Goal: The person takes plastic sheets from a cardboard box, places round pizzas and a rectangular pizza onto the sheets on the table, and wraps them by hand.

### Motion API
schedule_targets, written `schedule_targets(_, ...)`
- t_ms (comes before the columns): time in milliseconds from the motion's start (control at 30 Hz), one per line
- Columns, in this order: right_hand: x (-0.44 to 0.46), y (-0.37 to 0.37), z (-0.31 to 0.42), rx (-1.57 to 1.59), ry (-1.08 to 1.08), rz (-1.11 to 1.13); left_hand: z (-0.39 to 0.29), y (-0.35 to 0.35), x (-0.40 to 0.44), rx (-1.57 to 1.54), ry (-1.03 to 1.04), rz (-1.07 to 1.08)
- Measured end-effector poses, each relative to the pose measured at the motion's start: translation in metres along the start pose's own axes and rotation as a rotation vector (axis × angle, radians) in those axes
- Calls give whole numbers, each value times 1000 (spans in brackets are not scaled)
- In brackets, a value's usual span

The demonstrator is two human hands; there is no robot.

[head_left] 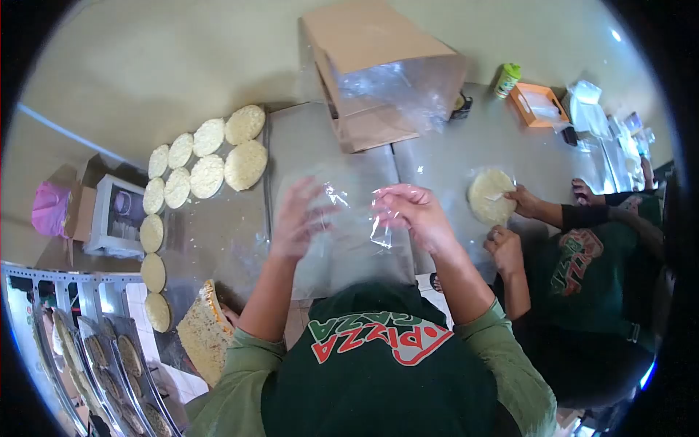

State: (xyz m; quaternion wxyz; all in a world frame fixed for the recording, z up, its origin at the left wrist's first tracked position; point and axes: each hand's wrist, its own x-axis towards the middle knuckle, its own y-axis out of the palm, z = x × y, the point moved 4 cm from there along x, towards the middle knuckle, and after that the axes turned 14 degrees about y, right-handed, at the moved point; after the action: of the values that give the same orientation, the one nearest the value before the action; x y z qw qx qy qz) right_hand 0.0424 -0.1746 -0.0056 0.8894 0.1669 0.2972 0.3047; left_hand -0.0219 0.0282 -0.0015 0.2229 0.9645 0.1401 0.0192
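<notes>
A clear plastic bag [380, 234] hangs in front of my chest, thin and shiny, its outline hard to make out. My right hand [413, 213] pinches its edge between thumb and fingers. On the other side of the plastic, my left hand [302, 218] is smeared by motion; its fingers lie near the bag, and whether they grip it I cannot tell. Both hands are above the metal table [349, 269]. Beyond them a cardboard box [382, 36] lies on its side, with a heap of clear plastic bags [386, 84] inside its open end.
Several round pizza bases [246, 165] lie in rows at the left. At the right, a co-worker's hands handle a bagged pizza base [491, 197]. An orange tray [539, 105] and a green container [507, 80] stand at the back. A rack [109, 349] holds more rounds.
</notes>
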Motion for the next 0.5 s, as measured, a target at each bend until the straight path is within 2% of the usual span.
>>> schedule_targets(100, -27, -45, 3, -74, -144, -257, 19, -50, 23, 177, 339, -543)
schedule_targets(200, -43, -59, -3, -231, -239, -387, 5, 38, 5, 450, 509, -159)
schedule_targets(267, -46, -51, -9, -364, -287, -464, 42, 82, -5, 649, 314, 287)
schedule_targets(333, -52, -36, -10, -443, -345, -478, 63, 107, -10, 525, 261, 258)
schedule_targets(433, -51, -47, -23, -367, -315, -461, 64, 91, -12, 228, -124, 108)
schedule_targets(500, -49, -60, -28, -292, -292, -441, 55, 79, -12, -110, -294, -15)
